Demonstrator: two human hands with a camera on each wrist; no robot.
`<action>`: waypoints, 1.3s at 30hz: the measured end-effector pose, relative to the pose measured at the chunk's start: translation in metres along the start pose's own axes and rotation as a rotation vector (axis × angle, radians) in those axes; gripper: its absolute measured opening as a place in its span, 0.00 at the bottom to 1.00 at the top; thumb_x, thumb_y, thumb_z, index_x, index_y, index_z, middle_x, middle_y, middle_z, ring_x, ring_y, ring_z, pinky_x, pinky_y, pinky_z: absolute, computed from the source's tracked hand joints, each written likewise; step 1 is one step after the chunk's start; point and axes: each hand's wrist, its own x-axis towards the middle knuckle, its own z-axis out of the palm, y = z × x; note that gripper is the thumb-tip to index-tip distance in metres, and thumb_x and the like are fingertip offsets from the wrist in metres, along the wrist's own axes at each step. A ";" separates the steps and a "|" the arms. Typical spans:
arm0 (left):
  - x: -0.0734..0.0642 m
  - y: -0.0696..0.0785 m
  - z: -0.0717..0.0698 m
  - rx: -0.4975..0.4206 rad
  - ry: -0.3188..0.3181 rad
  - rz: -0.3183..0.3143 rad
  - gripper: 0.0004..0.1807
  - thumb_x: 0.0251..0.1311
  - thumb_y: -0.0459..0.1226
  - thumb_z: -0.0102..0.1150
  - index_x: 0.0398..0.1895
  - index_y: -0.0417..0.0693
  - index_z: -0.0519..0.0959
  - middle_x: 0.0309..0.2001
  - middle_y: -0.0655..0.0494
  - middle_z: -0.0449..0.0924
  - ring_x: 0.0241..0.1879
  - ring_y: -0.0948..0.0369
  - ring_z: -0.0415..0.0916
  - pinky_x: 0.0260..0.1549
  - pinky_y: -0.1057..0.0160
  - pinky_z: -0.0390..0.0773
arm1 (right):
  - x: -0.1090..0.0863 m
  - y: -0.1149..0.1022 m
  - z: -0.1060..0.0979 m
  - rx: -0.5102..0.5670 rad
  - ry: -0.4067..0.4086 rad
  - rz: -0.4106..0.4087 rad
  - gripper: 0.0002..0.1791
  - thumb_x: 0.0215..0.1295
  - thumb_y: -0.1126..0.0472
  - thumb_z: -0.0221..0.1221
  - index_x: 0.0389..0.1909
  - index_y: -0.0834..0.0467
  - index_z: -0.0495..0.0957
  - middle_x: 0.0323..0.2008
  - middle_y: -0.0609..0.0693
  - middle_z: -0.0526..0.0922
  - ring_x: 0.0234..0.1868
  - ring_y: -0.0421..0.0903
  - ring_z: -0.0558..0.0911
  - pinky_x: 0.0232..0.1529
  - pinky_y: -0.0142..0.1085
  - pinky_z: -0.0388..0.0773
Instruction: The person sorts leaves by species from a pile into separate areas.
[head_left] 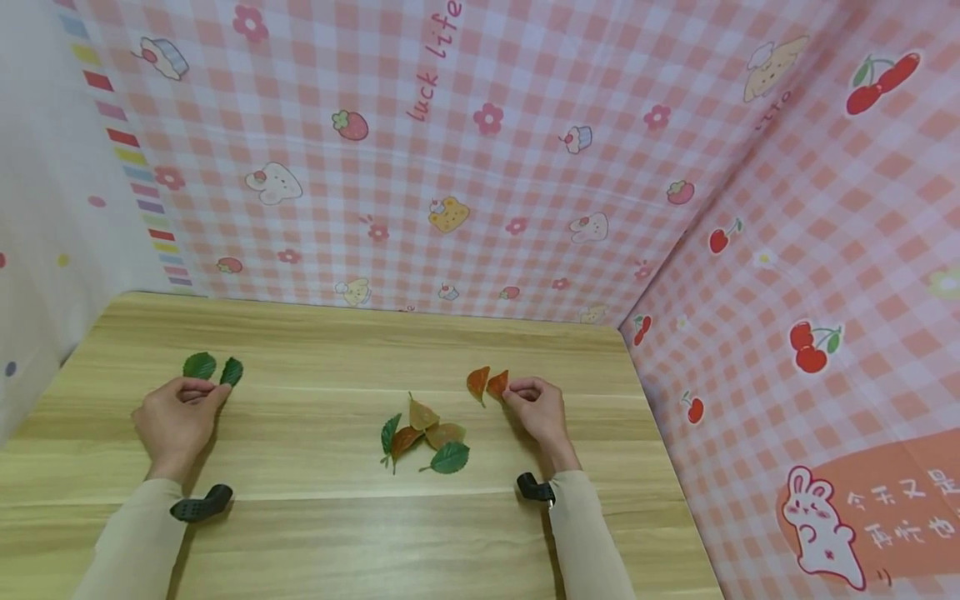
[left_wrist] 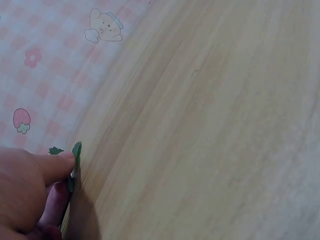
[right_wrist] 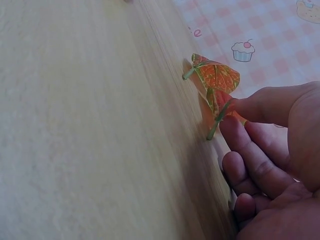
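At the left of the table, my left hand (head_left: 178,419) pinches a dark green leaf (head_left: 232,372) between thumb and fingers. Just beyond its knuckles lies a second green leaf (head_left: 199,365). My right hand (head_left: 537,410) pinches an orange-red leaf (head_left: 498,385) by its stem end; the right wrist view shows the green stem (right_wrist: 216,127) at the fingertips. Beside it lies another orange leaf (head_left: 477,383), its veined face (right_wrist: 218,75) visible past the held one. Between the hands is a loose cluster of leaves: yellowish (head_left: 422,414), brown-orange (head_left: 406,440) and green (head_left: 450,457).
The wooden table (head_left: 337,533) meets a pink checked cloth wall (head_left: 450,167) at the back. Another checked wall (head_left: 750,333) stands along the right side, and a white one (head_left: 52,208) on the left. Black wrist cameras (head_left: 202,504) sit on both sleeves.
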 end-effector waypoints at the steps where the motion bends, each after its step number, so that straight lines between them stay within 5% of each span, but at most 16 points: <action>1: 0.000 0.000 0.000 -0.003 -0.001 0.001 0.15 0.68 0.42 0.80 0.45 0.36 0.92 0.24 0.94 0.72 0.21 0.95 0.65 0.40 0.80 0.64 | 0.000 0.000 0.000 0.003 -0.002 -0.004 0.05 0.70 0.66 0.75 0.43 0.63 0.90 0.37 0.52 0.93 0.36 0.37 0.85 0.38 0.27 0.79; 7: -0.001 -0.001 0.000 -0.012 -0.001 0.005 0.16 0.68 0.42 0.80 0.45 0.36 0.92 0.23 0.97 0.69 0.21 0.95 0.66 0.40 0.81 0.65 | 0.000 0.000 -0.001 0.021 -0.011 -0.021 0.07 0.70 0.67 0.75 0.44 0.65 0.90 0.40 0.59 0.94 0.36 0.37 0.86 0.38 0.26 0.79; 19: -0.005 -0.002 -0.001 -0.050 0.002 0.012 0.18 0.68 0.42 0.80 0.47 0.34 0.91 0.21 1.03 0.64 0.23 0.96 0.66 0.42 0.83 0.64 | -0.004 0.000 -0.002 0.030 -0.023 -0.015 0.10 0.71 0.65 0.75 0.48 0.64 0.89 0.43 0.55 0.93 0.40 0.39 0.86 0.42 0.26 0.82; 28: -0.014 -0.003 -0.009 -0.093 0.029 -0.027 0.20 0.68 0.45 0.78 0.49 0.36 0.89 0.25 0.94 0.69 0.26 0.92 0.70 0.31 0.87 0.70 | -0.011 0.000 -0.007 0.027 -0.013 -0.045 0.15 0.73 0.65 0.74 0.55 0.66 0.87 0.51 0.64 0.92 0.47 0.42 0.86 0.50 0.24 0.80; 33: -0.024 -0.002 -0.015 -0.100 0.068 -0.033 0.18 0.70 0.47 0.76 0.44 0.40 0.88 0.24 0.95 0.70 0.26 0.90 0.70 0.39 0.82 0.67 | -0.021 -0.003 -0.011 0.020 -0.020 -0.052 0.20 0.75 0.63 0.72 0.62 0.66 0.84 0.56 0.64 0.90 0.53 0.46 0.87 0.54 0.26 0.81; 37: -0.034 0.002 -0.018 -0.098 0.098 0.008 0.18 0.72 0.47 0.75 0.45 0.39 0.88 0.27 0.91 0.74 0.27 0.91 0.70 0.40 0.82 0.67 | -0.031 -0.005 -0.014 -0.013 -0.006 -0.079 0.22 0.76 0.62 0.71 0.65 0.65 0.83 0.58 0.62 0.90 0.55 0.50 0.88 0.57 0.30 0.83; 39: -0.039 0.006 -0.017 -0.091 0.107 0.048 0.18 0.72 0.45 0.75 0.46 0.37 0.88 0.29 0.82 0.81 0.28 0.93 0.70 0.40 0.84 0.66 | -0.036 -0.006 -0.014 -0.027 0.011 -0.093 0.22 0.76 0.61 0.71 0.66 0.65 0.83 0.58 0.61 0.90 0.56 0.51 0.88 0.58 0.33 0.83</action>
